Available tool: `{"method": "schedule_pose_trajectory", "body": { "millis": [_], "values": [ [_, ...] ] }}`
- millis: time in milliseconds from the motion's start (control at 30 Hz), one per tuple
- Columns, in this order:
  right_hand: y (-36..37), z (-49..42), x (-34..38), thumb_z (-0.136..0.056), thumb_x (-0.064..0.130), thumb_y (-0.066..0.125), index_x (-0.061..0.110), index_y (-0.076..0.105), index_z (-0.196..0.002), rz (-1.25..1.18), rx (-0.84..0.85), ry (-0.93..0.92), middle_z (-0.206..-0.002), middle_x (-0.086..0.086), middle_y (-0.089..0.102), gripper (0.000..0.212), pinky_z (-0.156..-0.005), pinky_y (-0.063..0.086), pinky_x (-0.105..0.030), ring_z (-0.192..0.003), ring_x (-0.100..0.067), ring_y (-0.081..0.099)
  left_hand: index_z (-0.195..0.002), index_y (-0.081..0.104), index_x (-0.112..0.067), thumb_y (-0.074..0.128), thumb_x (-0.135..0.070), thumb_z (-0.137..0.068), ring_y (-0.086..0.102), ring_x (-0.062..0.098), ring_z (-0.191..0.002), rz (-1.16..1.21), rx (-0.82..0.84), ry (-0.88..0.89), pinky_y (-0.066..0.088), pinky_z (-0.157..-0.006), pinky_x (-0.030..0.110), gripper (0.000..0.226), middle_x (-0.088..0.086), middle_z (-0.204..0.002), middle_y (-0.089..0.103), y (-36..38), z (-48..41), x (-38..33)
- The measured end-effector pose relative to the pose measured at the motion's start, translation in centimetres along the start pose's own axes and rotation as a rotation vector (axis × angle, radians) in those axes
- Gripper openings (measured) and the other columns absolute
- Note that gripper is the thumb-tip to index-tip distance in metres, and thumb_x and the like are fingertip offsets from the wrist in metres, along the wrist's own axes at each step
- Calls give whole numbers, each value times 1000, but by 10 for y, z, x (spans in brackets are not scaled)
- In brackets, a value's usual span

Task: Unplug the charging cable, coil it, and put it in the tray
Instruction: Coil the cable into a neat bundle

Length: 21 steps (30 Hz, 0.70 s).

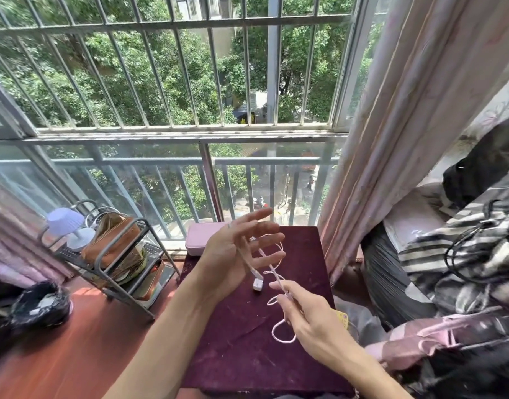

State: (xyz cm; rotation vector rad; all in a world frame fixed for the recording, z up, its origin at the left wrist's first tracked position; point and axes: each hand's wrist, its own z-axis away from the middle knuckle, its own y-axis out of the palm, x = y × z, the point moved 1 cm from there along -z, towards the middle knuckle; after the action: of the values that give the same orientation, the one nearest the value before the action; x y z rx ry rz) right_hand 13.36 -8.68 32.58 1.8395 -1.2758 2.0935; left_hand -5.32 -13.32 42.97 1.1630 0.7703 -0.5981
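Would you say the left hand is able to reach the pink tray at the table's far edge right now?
Probably yes: the pink tray lies just beyond the left hand with nothing between, though the charging cable is looped over its fingers.

no readable text, labels, numbers

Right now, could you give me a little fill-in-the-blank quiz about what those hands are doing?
1. The open left hand has the ____ looped round its fingers, while the right hand pinches it lower down.
2. At the far edge of the table, the tray is ____ in colour.
3. ____ of the cable lies in the tray.
Missing words: cable; pink; none.
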Motion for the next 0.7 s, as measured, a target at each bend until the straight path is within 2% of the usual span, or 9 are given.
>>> {"method": "schedule_pose_trajectory", "body": {
  "millis": [100, 200, 300, 367, 433, 533, 600, 667, 700],
  "values": [
    [-4, -13, -5, -107, 29, 58, 40, 70, -108, -141, -232, 55, -94, 14, 75, 17, -78, 55, -23, -88, -7, 71, -132, 62, -2, 55, -12, -94, 69, 28, -89, -12, 245, -15, 60, -79, 47, 40, 15, -101, 68, 13, 16, -18],
    [-4, -35, -1, -106, 29, 59, 40, 65, -115, -155, -389, 103, -112, 13, 70, 17, -91, 57, -30, -104, -3, 69, -130, 60, 4, 47, -8, -99, 66, 27, -82, -182, 432, -53, 60, -70, 37, 35, 18, -101, 65, 31, 28, -25],
    [-11, -53, 15, -90, 38, 70, 36, 61, -118, -396, -410, 138, -112, 4, 66, 29, -86, 58, -31, -110, -18, 67, -124, 60, 5, 43, -9, -106, 63, 19, -71, -489, 547, -66, 56, -62, 26, 29, 14, -93, 64, 48, 36, -21],
    [-15, -58, 26, -82, 54, 63, 48, 62, -114, -466, -426, 99, -102, 18, 69, 33, -77, 54, -14, -102, -11, 69, -119, 62, 2, 44, -13, -107, 58, 15, -62, -631, 549, -57, 50, -54, 21, 27, 14, -85, 61, 55, 40, -12],
    [-14, -55, 34, -84, 59, 54, 56, 66, -112, -496, -388, -11, -97, 20, 74, 31, -77, 56, -16, -93, -2, 72, -113, 65, -2, 45, -15, -106, 47, 13, -53, -663, 496, -29, 38, -46, 20, 24, 12, -75, 55, 58, 41, -1],
    [-4, -44, 32, -90, 37, 67, 22, 64, -130, -728, -280, -104, -107, 1, 77, 43, -83, 62, -38, -100, -16, 75, -105, 65, -12, 48, -22, -106, 27, 8, -45, -529, 370, -23, 20, -42, 21, 20, 4, -63, 40, 54, 38, 10],
    [1, -38, 26, -95, 22, 69, 19, 63, -129, -573, -232, -94, -104, -3, 77, 35, -84, 63, -46, -98, -18, 76, -102, 63, -11, 47, -38, -104, 22, 5, -42, -370, 315, -74, 17, -39, 20, 31, -1, -59, 35, 48, 35, 7],
    [2, -42, 14, -98, 23, 61, 29, 69, -110, -325, -254, -64, -84, 2, 73, 15, -69, 57, -30, -74, -3, 68, -96, 63, -11, 43, -51, -101, 23, 4, -39, -257, 299, -113, 19, -36, 15, 45, -5, -55, 34, 42, 31, -2],
    [0, -47, 6, -103, 25, 55, 30, 70, -106, -256, -275, -43, -79, 4, 70, 16, -63, 52, -23, -66, -3, 62, -92, 63, -11, 43, -53, -100, 24, 3, -38, -222, 308, -106, 19, -35, 14, 47, -7, -53, 34, 40, 31, -9]
  ]
}}
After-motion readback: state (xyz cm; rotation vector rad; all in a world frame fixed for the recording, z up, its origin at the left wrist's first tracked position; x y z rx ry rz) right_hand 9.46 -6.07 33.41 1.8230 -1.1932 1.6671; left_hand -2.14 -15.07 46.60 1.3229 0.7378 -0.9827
